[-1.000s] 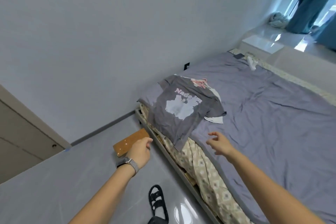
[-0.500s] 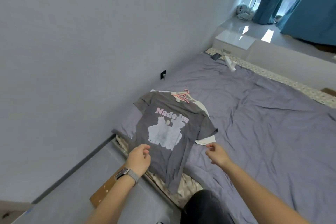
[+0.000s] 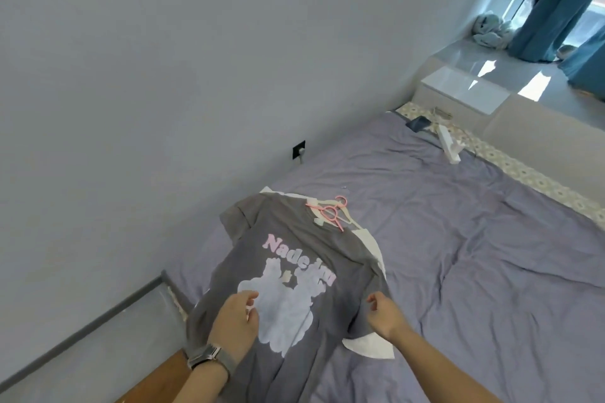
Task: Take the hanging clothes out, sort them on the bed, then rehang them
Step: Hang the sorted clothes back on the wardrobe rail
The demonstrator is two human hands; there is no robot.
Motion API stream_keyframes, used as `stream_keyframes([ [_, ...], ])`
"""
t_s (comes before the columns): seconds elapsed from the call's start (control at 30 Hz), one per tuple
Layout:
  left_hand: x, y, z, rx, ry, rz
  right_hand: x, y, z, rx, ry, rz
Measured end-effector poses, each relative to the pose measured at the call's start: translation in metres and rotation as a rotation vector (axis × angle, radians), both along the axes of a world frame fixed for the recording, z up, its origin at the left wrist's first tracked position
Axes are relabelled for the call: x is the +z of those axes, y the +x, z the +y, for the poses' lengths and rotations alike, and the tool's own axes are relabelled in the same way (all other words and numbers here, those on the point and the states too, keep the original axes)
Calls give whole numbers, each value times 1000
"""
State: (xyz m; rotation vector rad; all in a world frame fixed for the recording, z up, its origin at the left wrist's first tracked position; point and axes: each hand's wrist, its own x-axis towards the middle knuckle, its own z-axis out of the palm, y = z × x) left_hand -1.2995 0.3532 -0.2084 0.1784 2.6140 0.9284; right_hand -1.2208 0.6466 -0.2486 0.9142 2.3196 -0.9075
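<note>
While both hands hover loosely curled over the tee [image 3: 294,275] at the bed's [image 3: 474,271] near-left edge, left hand [image 3: 234,325], right hand [image 3: 384,316], holding nothing: pinch hem corners evenly, keep pink hangers [image 3: 330,211] seated, smooth flat.

Both my forearms reach forward from the bottom edge, bare to the elbow. My left hand [image 3: 236,321] sits palm down with its fingers loosely curled and the thumb tucked near the fingertips; a grey watch [image 3: 209,357] bands that wrist. My right hand [image 3: 384,314] is a little farther out and to the right, fingers bent inward with the thumb pointing left. I cannot tell whether either hand actually pinches anything. The two hands are apart.
</note>
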Motion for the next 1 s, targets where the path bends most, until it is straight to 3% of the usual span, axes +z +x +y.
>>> stream_keyframes([
  [0.23, -74, -50, 78, -22, -86, -38, -90, -98, 77, 74, -12, 7],
  [0.47, -121, -66, 105, 42, -97, -39, -155, -163, 111, 142, 76, -4],
  [0.7, -148, -60, 103, 117, -145, -57, -206, -198, 116, -10, 138, -103],
  [1.0, -164, -67, 108, 85, -97, 44, -237, -193, 87, 73, 76, 85],
])
